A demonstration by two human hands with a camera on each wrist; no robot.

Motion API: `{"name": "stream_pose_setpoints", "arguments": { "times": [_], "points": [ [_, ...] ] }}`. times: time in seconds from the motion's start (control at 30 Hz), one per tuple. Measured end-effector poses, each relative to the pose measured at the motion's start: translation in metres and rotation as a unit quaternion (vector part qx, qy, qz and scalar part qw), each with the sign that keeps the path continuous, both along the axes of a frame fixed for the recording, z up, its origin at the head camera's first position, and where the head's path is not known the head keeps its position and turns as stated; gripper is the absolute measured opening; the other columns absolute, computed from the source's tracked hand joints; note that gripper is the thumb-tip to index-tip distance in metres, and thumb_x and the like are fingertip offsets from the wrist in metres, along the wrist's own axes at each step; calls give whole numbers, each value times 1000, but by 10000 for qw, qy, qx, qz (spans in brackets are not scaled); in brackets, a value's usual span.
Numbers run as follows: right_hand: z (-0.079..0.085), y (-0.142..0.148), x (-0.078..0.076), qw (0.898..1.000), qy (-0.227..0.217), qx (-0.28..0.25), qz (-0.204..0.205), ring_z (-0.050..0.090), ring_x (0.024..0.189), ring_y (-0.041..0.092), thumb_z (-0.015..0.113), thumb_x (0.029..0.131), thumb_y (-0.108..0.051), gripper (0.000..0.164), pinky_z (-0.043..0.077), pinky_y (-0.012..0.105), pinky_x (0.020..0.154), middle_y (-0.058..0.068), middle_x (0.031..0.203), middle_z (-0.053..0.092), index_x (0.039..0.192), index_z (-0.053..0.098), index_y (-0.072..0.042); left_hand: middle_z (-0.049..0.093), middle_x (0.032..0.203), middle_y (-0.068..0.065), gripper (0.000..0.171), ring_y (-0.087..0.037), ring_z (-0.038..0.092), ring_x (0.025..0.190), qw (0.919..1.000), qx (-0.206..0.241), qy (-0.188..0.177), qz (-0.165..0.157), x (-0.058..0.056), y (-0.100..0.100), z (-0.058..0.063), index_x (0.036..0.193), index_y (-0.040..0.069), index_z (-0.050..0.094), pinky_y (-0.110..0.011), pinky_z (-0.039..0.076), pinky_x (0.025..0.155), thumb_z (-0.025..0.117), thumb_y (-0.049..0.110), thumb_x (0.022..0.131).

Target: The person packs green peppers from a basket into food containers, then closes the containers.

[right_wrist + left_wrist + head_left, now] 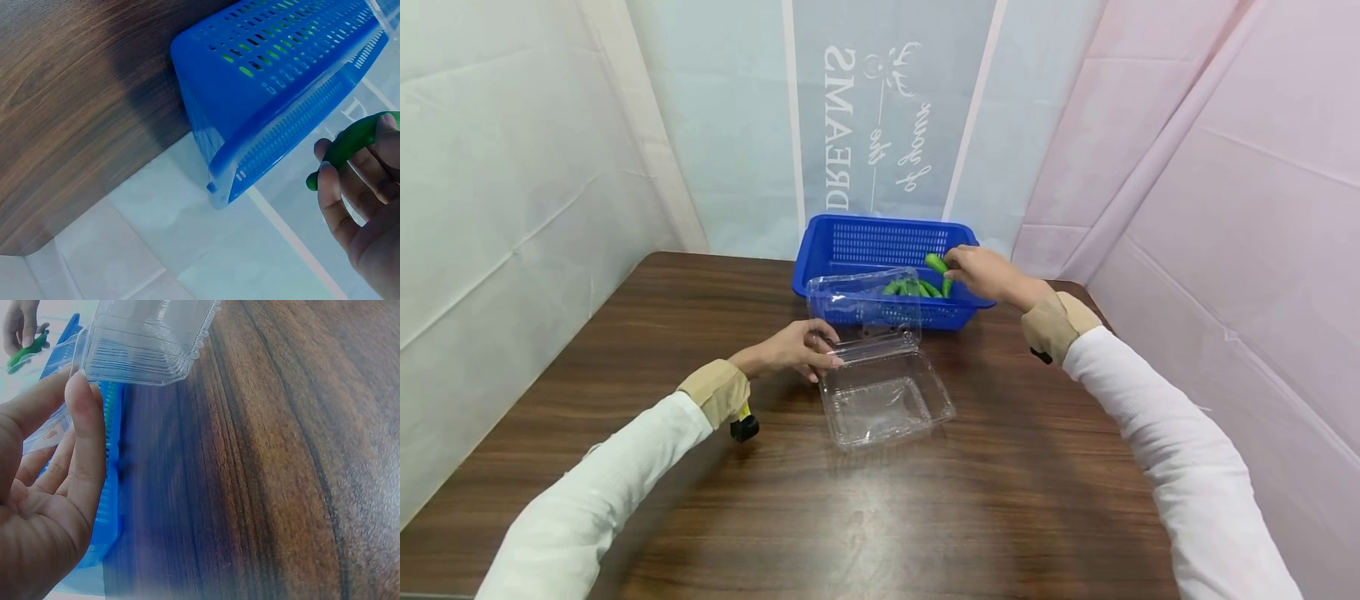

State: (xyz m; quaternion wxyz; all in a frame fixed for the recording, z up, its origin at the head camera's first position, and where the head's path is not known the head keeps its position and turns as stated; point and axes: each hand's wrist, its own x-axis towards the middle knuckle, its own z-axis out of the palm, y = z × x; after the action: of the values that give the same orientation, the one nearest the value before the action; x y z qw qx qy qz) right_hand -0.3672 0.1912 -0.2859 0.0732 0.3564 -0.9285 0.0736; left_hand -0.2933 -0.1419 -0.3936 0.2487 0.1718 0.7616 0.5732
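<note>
My right hand (pixel 981 271) holds a curved green chili pepper (pixel 353 142) between thumb and fingers, above the right end of a blue plastic basket (pixel 887 222). Several more green peppers (pixel 925 289) lie inside the basket, partly seen through clear plastic. A clear hinged plastic box (pixel 880 400) stands open in front of the basket. Its base is on the table, and its raised lid (pixel 861 304) leans at the basket's front. My left hand (pixel 793 348) pinches the box at its left side near the hinge; in the left wrist view the thumb and fingers are at its edge.
A brown wood-grain table (pixel 715 500) carries the box and basket. Behind the basket hangs a pale cloth (pixel 887 108) with printed lettering, and further pale cloths (pixel 1247 233) enclose the sides. A wrist strap with a black camera (pixel 745 427) is on the left forearm.
</note>
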Motion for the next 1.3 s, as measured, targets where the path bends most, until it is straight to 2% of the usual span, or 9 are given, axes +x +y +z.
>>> {"name": "stream_pose_setpoints", "arguments": {
  "times": [0.27, 0.63, 0.87, 1.1, 1.3],
  "points": [
    [-2, 5, 22, 9985, 419, -147, 330, 52, 76, 17, 58, 87, -17, 16, 45, 35, 66, 3, 89, 55, 99, 56, -7, 60, 91, -18, 52, -27, 60, 69, 10000, -12, 25, 46, -1, 1, -1, 116, 1, 43, -49, 51, 63, 72, 16, 75],
    [-6, 0, 53, 9974, 542, 10, 465, 50, 70, 12, 59, 86, -24, 16, 45, 31, 60, -4, 83, 53, 97, 52, -14, 60, 91, -19, 54, -27, 60, 69, 10000, -13, 56, -6, 0, 0, 0, 117, 0, 42, -50, 51, 64, 71, 16, 75],
    [-13, -14, 72, 9930, 614, 34, 1006, 50, 69, 13, 64, 82, -26, 22, 45, 32, 57, 0, 81, 56, 97, 52, -14, 60, 92, -19, 51, -27, 60, 68, 10000, 21, -47, 33, -1, 0, 1, 115, 1, 43, -47, 52, 62, 72, 15, 75],
    [-27, -32, 82, 9883, 257, 99, 1497, 48, 69, 7, 66, 80, -26, 19, 43, 27, 57, -7, 78, 53, 91, 52, -19, 60, 93, -19, 52, -28, 61, 69, 10000, 15, -40, -8, -1, 0, 2, 116, 1, 42, -47, 52, 62, 71, 15, 75],
    [-41, -50, 89, 9830, 59, 269, 1815, 53, 77, 9, 68, 78, -15, 21, 47, 28, 66, -8, 85, 58, 96, 59, -21, 61, 92, -19, 53, -28, 61, 69, 10000, -1, -74, 13, -2, 1, 2, 116, 1, 42, -48, 52, 63, 72, 16, 75]
  ]
}}
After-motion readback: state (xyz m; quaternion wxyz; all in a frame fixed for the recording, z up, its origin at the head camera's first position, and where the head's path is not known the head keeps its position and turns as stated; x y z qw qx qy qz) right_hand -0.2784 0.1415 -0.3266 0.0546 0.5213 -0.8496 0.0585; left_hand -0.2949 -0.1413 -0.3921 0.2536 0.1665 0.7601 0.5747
